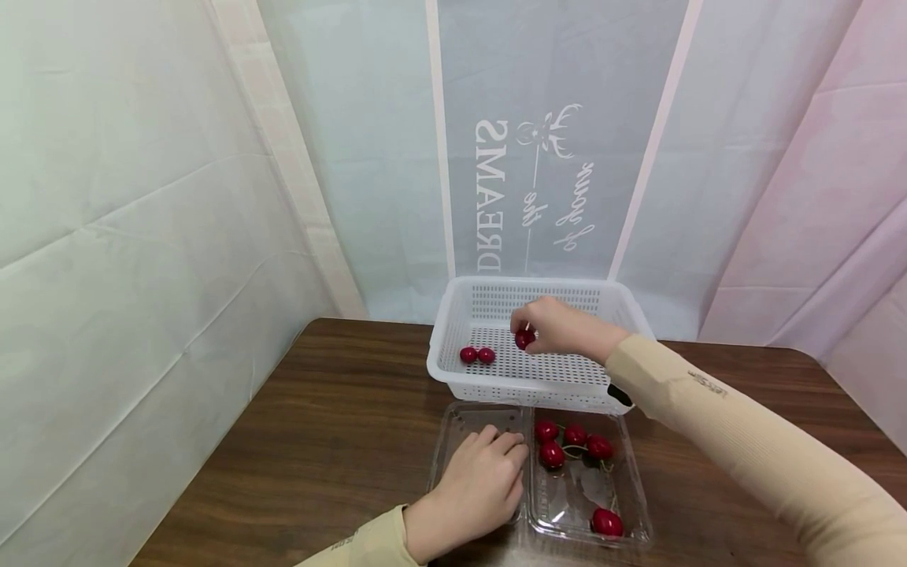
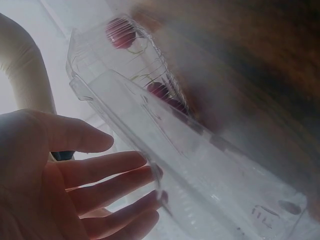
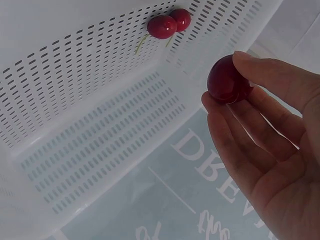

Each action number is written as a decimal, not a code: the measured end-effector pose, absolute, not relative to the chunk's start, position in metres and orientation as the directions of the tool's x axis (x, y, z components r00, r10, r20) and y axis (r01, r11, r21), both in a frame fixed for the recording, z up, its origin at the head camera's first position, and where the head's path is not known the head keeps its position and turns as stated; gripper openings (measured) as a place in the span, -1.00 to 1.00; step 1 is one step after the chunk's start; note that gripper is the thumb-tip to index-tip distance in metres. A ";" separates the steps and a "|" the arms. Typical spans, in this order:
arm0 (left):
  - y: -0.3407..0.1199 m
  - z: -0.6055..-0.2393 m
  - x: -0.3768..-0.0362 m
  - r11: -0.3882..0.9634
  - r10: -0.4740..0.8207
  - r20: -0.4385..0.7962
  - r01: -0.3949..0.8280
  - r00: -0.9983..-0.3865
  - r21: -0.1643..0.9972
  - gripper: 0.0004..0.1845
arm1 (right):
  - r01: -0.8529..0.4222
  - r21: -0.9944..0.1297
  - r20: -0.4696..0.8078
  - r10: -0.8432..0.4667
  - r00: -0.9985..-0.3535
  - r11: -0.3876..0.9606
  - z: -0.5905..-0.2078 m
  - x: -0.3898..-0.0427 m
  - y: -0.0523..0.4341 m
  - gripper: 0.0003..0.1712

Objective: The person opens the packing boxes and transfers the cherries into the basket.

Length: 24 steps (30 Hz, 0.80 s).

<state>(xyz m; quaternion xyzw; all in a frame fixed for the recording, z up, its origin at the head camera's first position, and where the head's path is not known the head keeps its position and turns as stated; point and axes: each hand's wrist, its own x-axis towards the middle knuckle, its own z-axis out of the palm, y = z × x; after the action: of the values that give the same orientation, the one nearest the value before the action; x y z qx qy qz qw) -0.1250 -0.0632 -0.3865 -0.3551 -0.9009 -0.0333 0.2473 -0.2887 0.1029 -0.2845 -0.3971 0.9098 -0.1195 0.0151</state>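
My right hand (image 1: 556, 324) pinches a dark red cherry (image 3: 227, 80) between thumb and fingertips, over the white perforated basket (image 1: 453, 378). Two more cherries (image 3: 162, 26) with green stems lie side by side in that basket, left of the hand in the head view. My left hand (image 1: 476, 480) rests with extended fingers on the lid half of a clear plastic clamshell box (image 1: 489, 409); in the left wrist view its fingertips touch the lid's edge (image 2: 150, 160). Several cherries (image 1: 551, 454) with stems sit in the box's right half, one of them (image 1: 607, 523) alone near its front edge.
The dark wooden table (image 1: 312, 425) extends to both sides of the box and basket. Behind the basket hangs a pale curtain (image 1: 383, 157) with mirrored white lettering, and more fabric (image 1: 142, 197) drapes along the left side.
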 end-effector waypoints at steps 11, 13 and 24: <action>-0.063 -0.387 -0.125 0.743 0.626 0.461 0.660 -0.629 -0.111 -0.81 | -0.694 -0.260 0.028 -0.714 -0.700 0.671 -0.289 -0.302 0.094 -0.73; -0.063 -0.387 -0.125 0.744 0.626 0.461 0.660 -0.629 -0.109 -0.81 | -0.683 -0.273 0.015 -0.707 -0.707 0.678 -0.290 -0.303 0.092 -0.73; -0.064 -0.387 -0.126 0.745 0.620 0.467 0.659 -0.630 -0.100 -0.81 | -0.650 -0.310 -0.032 -0.691 -0.722 0.693 -0.295 -0.316 0.087 -0.70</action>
<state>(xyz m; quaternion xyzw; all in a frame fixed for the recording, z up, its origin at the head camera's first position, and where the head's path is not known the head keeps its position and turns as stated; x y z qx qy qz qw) -0.1257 -0.0635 -0.3874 -0.3546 -0.9020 -0.0400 0.2430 -0.3165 0.0872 -0.2948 -0.3656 0.9173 -0.1400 0.0732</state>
